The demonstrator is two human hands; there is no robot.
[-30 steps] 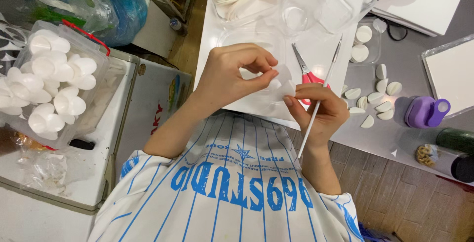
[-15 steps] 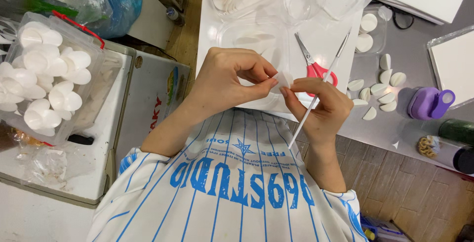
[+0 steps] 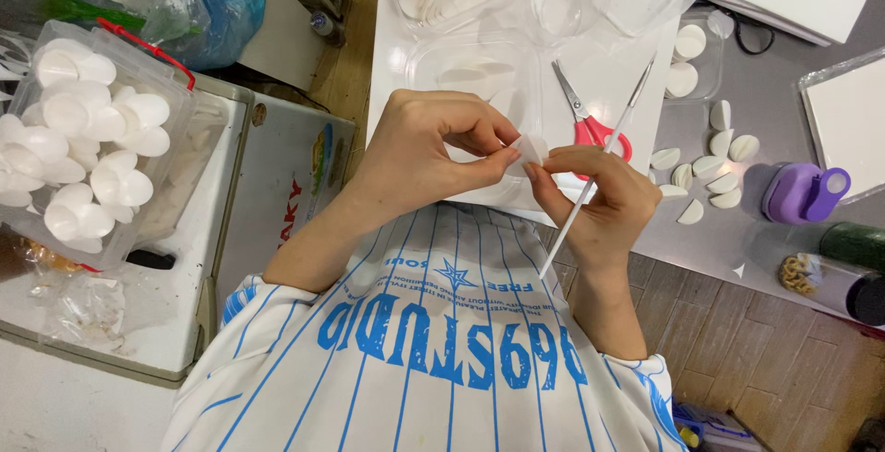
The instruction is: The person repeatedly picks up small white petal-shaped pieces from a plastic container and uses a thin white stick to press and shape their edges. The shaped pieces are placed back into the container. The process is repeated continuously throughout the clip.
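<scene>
Both hands pinch one small white petal piece [image 3: 530,150] between fingertips, left hand [image 3: 433,143] steadying while right hand [image 3: 595,199] also tucks a thin white stick [image 3: 595,171] against the palm, probably to keep it handy.

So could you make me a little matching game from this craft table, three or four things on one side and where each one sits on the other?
Things:
1. small white petal piece
2. red-handled scissors
3. purple plastic punch
4. clear plastic box of white foam flowers

Places:
A. far left, beside the person's left arm
B. pinched between the fingertips of both hands
C. on the grey table at the right, past the loose white petals
D. on the white board just beyond the right hand

Pairs: 1-B, 2-D, 3-C, 4-A
</scene>
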